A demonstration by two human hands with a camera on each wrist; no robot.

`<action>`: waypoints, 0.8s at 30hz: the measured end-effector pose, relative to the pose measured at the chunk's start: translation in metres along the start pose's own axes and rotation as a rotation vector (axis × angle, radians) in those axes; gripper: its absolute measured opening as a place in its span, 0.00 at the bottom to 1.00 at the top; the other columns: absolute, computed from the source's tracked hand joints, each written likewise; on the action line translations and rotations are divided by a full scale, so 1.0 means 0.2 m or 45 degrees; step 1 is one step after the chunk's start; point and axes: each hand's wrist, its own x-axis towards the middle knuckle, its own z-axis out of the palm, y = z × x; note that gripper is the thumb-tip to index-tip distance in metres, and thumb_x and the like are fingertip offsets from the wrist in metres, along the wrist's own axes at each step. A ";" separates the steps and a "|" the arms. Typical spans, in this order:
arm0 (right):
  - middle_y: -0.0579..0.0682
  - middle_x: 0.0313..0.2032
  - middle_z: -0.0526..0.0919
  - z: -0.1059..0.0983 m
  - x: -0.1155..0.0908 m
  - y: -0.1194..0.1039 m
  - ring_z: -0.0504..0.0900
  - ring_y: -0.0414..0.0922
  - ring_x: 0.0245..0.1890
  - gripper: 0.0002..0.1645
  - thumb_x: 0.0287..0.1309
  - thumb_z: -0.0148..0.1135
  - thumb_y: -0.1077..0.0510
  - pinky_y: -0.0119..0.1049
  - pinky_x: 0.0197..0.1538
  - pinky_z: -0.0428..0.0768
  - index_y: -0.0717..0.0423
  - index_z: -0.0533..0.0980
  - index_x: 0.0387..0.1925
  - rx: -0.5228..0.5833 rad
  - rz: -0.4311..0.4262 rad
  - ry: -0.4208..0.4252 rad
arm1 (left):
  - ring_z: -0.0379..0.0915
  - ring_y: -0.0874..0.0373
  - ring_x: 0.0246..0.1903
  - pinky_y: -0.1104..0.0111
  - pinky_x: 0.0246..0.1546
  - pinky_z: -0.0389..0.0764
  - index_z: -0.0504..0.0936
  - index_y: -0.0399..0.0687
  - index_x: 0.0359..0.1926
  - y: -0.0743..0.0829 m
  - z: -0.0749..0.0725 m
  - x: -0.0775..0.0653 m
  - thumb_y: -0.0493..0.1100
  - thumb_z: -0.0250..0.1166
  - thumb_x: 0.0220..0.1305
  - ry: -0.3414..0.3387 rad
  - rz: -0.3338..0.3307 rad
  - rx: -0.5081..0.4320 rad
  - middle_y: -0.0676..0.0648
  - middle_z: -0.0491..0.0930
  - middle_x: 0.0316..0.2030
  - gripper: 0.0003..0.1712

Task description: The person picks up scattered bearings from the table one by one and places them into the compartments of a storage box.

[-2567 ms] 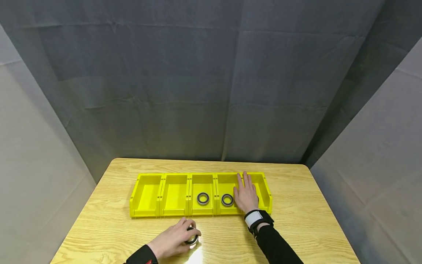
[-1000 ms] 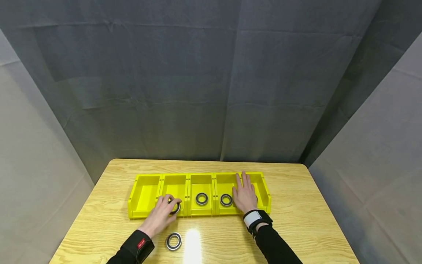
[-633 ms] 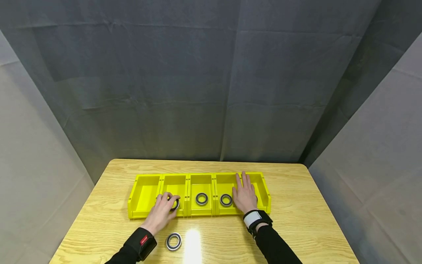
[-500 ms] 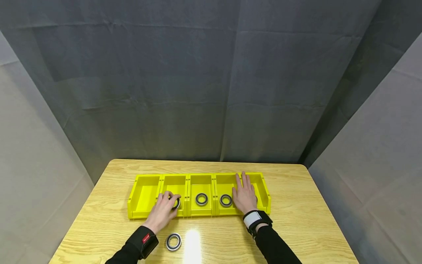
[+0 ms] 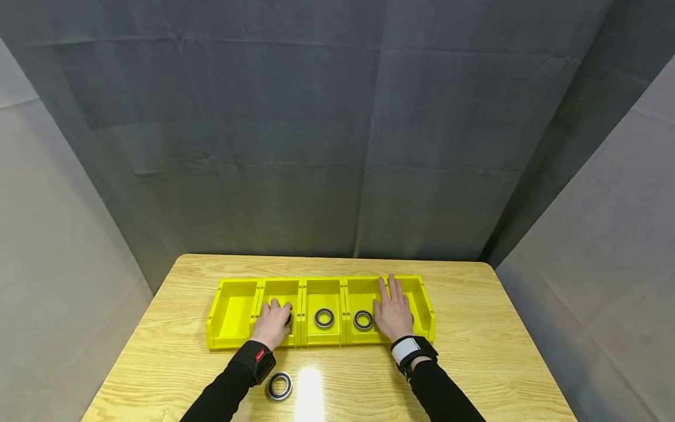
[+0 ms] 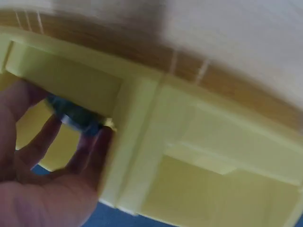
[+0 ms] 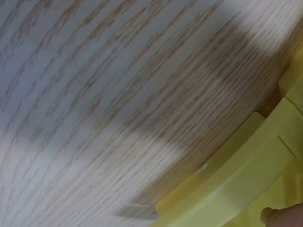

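My left hand [image 5: 271, 324] is inside the second compartment from the left of the yellow bin row [image 5: 232, 339]. Its fingers and thumb pinch a ball bearing [image 6: 75, 116], dark and blurred in the left wrist view and mostly covered by the hand from above. My right hand [image 5: 394, 316] lies with straight fingers over the divider between the two rightmost compartments. One bearing [image 5: 324, 318] lies flat in the middle compartment, another bearing [image 5: 363, 320] just left of my right hand. A further bearing [image 5: 279, 386] lies on the wooden table [image 5: 474, 375], in front of the bins.
Grey cloth [image 5: 295, 146] hangs behind the table, and pale panels [image 5: 58, 264] flank it on both sides. The leftmost compartment [image 5: 238, 308] shows its bare floor. A bright light reflection crosses the table near the loose bearing.
Since the oldest frame, my left hand has carried a bearing from the table's front into the second compartment, lately reaching deeper and rightward. The bearing on the table came into view. My right hand stays put.
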 end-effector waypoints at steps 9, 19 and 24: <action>0.62 0.79 0.52 -0.01 0.01 0.00 0.53 0.61 0.79 0.38 0.71 0.56 0.51 0.63 0.75 0.62 0.56 0.58 0.77 -0.007 0.006 -0.025 | 0.76 0.35 0.36 0.43 0.32 0.82 0.84 0.38 0.39 0.02 0.03 0.09 0.24 0.63 0.58 -0.117 -0.072 -0.003 0.34 0.81 0.37 0.10; 0.62 0.79 0.51 -0.02 0.00 0.01 0.51 0.62 0.79 0.38 0.72 0.54 0.50 0.64 0.75 0.61 0.57 0.58 0.77 0.006 0.003 -0.037 | 0.78 0.37 0.34 0.47 0.30 0.82 0.84 0.37 0.40 0.00 0.05 0.07 0.24 0.62 0.59 -0.060 -0.036 -0.008 0.34 0.81 0.35 0.10; 0.62 0.79 0.50 -0.02 0.00 0.01 0.51 0.62 0.79 0.38 0.72 0.53 0.50 0.64 0.75 0.61 0.57 0.57 0.77 -0.002 -0.001 -0.042 | 0.80 0.38 0.36 0.48 0.33 0.83 0.83 0.36 0.41 0.01 0.04 0.05 0.24 0.61 0.61 -0.090 -0.033 -0.052 0.35 0.81 0.36 0.10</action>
